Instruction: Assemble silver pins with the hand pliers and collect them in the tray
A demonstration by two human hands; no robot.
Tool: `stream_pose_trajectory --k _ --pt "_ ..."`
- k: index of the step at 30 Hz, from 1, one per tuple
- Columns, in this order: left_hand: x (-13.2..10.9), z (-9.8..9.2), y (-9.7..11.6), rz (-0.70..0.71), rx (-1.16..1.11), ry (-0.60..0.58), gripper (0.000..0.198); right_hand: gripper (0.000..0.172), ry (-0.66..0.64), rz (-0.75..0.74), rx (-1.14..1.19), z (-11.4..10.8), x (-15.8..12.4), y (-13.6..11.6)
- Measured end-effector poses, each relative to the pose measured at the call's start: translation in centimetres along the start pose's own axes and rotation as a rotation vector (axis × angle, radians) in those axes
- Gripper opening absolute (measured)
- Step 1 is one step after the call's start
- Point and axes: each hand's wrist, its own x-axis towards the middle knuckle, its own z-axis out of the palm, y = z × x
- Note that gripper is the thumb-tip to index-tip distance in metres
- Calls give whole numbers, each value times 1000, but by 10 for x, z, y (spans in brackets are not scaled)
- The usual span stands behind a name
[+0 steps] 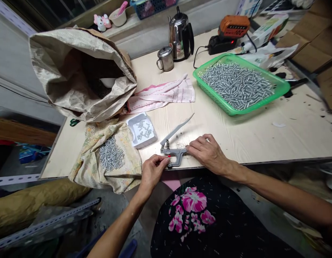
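Dark lap: black clothing with pink flowers point(195, 200) is nearest, below the table edge.
Left hand: the person's left hand point(152, 171) is at the front edge, thumb and forefinger brought narrowly together; whether a small piece sits between them I cannot tell.
Grey press: a grey metal hand press with a long raised lever and a coil spring point(175, 151) lies on the table near its front edge, between the two hands. Its left end, with a small red spot point(169, 156), is right at the left fingertips.
Right hand: the person's right hand point(208, 154) has its fingers bent, tips touching the press's right end; whether they close around it I cannot tell.
Patterned cloth: a crumpled yellowish floral cloth point(85, 157) left of the left hand bears a pile of small silvery metal pieces point(112, 154).
White tray: a small white plastic tray point(140, 145), just beside the cloth, holds a few more such pieces.
Pink towel: a pink and white towel point(179, 91) lies beyond the tray.
Paper sack: a large open brown paper sack point(58, 75) stands left of it, with a white scoop point(108, 82) inside.
Green basket: a shallow green plastic basket point(227, 107) at right is full of silvery metal pieces.
Back row: a lidded steel mug point(166, 61), a shiny steel kettle point(179, 32) and an orange battery point(234, 27) on a black charger point(221, 44).
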Motion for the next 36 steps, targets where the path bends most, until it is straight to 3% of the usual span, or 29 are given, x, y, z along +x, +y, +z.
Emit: stream_pose_trajectory --k 8,14,18,19,23,25,32,36 --pt "4 3 2 39 181 6 19 20 -28 3 -30 1 -1 2" --pt "16 -1 11 -26 377 -122 18 19 -99 7 -34 5 2 4" --pt "22 -2 13 -108 382 -197 22 15 -214 40 80 3 4 11" --pt "22 -2 13 -116 378 -214 23 18 -236 38 127 2 5 14" --pt "22 0 10 -137 361 -200 26 79 -299 -2 188 -2 16 34" --pt "20 2 9 -142 352 -168 27 94 -360 -32 191 -1 24 45" --pt "15 2 10 -121 315 -126 29 102 -431 -82 240 10 43 61" --pt "16 1 8 -119 305 -134 30 91 -421 -82 208 7 46 58"
